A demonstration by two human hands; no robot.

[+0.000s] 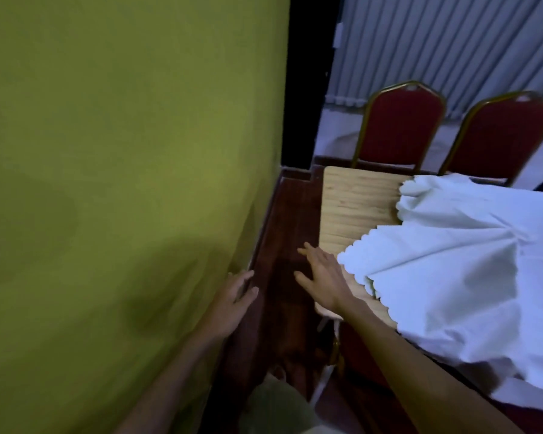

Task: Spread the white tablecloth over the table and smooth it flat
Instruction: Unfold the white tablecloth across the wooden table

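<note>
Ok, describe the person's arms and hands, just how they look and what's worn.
Both forearms are bare, with no sleeves in view. The left hand and right hand wear no gloves, and no rings, watch or bracelet show. The dim, slightly blurred picture hides finer detail.

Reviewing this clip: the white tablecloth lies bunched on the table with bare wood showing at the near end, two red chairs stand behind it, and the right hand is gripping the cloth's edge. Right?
Not quite. In the head view the right hand is open with fingers spread beside the tablecloth, gripping nothing. The rest stands: bare table, two red chairs.
</note>
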